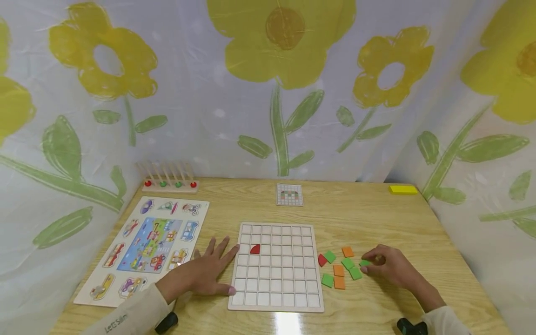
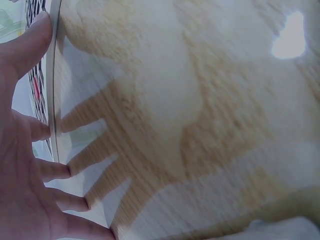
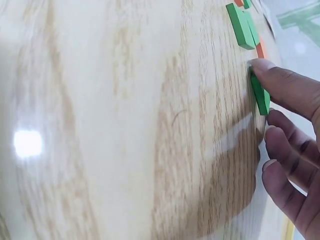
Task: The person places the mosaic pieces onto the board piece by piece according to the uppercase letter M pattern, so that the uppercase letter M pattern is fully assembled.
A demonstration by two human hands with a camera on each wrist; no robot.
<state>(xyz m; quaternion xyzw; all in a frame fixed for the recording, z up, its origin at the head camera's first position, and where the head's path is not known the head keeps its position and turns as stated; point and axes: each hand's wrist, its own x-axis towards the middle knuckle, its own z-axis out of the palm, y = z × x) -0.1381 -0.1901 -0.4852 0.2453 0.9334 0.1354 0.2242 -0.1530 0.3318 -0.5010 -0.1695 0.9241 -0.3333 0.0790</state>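
Note:
A pale wooden grid board lies on the table, with a red quarter-circle tile in one cell of its upper left. My left hand rests with fingers spread at the board's left edge; its thumb and index finger touch the frame. To the right of the board, my right hand pinches a green square tile between thumb and finger, down by the tabletop. Close to that hand lie several loose tiles: green squares, orange squares and another red quarter-circle.
A pattern card with a small coloured figure lies behind the board. On the left are a vehicle picture puzzle and a peg stand with red and green beads. A yellow block sits at the back right.

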